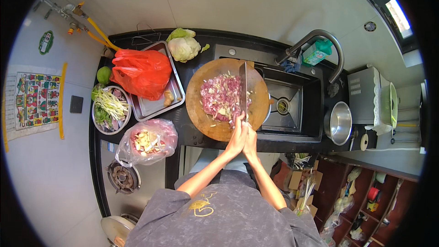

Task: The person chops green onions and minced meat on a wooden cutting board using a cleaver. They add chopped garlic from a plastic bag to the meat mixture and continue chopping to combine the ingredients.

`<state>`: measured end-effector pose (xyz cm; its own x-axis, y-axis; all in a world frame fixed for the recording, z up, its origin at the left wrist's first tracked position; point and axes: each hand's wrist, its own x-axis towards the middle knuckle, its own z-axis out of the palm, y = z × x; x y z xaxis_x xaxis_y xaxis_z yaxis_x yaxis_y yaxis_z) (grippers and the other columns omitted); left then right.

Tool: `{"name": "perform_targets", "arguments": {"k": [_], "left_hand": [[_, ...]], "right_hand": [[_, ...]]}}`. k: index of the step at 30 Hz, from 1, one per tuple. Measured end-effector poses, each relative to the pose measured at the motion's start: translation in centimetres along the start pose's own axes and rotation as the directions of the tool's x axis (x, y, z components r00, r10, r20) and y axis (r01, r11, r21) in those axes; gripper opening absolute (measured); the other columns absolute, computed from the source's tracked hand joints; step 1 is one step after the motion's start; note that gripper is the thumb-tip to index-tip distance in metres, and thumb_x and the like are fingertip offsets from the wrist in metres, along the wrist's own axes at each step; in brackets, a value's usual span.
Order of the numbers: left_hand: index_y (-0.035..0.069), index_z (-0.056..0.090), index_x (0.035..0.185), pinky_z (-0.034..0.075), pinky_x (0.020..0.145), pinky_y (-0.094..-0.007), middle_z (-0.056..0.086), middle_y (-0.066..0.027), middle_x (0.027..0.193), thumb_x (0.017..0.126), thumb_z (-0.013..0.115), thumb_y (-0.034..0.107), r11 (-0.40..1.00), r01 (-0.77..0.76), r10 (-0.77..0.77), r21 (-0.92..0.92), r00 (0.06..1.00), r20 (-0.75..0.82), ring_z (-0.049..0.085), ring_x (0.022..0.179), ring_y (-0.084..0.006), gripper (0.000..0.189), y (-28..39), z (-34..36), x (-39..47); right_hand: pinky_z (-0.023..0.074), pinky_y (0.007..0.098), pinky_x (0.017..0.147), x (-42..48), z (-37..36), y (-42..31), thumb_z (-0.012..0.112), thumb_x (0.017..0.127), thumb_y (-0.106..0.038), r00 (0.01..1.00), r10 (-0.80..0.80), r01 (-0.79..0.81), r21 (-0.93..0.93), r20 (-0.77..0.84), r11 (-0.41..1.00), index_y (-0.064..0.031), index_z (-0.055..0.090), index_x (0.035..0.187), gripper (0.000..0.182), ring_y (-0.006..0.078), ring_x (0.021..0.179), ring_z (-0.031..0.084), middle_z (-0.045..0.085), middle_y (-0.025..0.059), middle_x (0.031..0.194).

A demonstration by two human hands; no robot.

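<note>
A round wooden chopping board [197, 116] lies on the counter, its right part reaching over the sink. On it is a heap of minced raw meat [219, 96] mixed with pale chopped pieces, possibly garlic or ginger. A cleaver [243, 89] stands on edge at the heap's right side, its blade pointing away from me. My left hand [236, 139] and my right hand [250, 140] meet at its handle, near the board's front edge. Both are closed around the handle, which they mostly hide. A few pale bits lie right of the blade.
Left stand a metal tray [157, 110] with a red plastic bag [142, 73], a bowl of vegetables [111, 109] and a clear bag of meat and pale chunks [147, 144]. Lettuce [184, 48] sits behind. A sink [312, 106], faucet [337, 55] and steel bowl [340, 123] are right.
</note>
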<state>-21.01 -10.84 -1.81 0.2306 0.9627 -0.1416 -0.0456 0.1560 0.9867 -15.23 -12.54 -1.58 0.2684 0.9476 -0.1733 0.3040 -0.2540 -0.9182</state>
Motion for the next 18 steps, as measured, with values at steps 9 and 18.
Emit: {"name": "perform_targets", "arguments": {"k": [9,18], "left_hand": [[-0.002,0.026,0.112,0.023,0.088,-0.0284,0.035,-0.0153,0.110,0.085,0.027,0.022,0.999,0.029,-0.029,-0.026,0.999,-0.017,0.032,0.104,-0.0199,0.036,0.1,-1.4,1.6],[-0.001,0.024,0.113,0.028,0.084,-0.0297,0.039,-0.0194,0.103,0.084,0.027,0.022,0.999,0.036,-0.037,-0.025,0.999,-0.036,0.038,0.098,-0.0237,0.037,-1.1,-1.8,1.3]], "right_hand": [[0.0391,0.0282,0.062,1.8,1.0,-1.4,0.037,0.079,-0.017,0.998,-0.011,0.012,-0.013,0.062,1.000,0.0020,0.049,0.086,0.024,0.0152,0.071,0.050,0.053,0.0107,0.074],[0.0389,0.0279,0.056,1.6,1.3,-0.3,0.036,0.079,-0.017,0.997,-0.014,0.014,0.000,0.075,1.000,0.0030,0.048,0.081,0.023,0.0132,0.063,0.048,0.050,0.0096,0.065]]}}
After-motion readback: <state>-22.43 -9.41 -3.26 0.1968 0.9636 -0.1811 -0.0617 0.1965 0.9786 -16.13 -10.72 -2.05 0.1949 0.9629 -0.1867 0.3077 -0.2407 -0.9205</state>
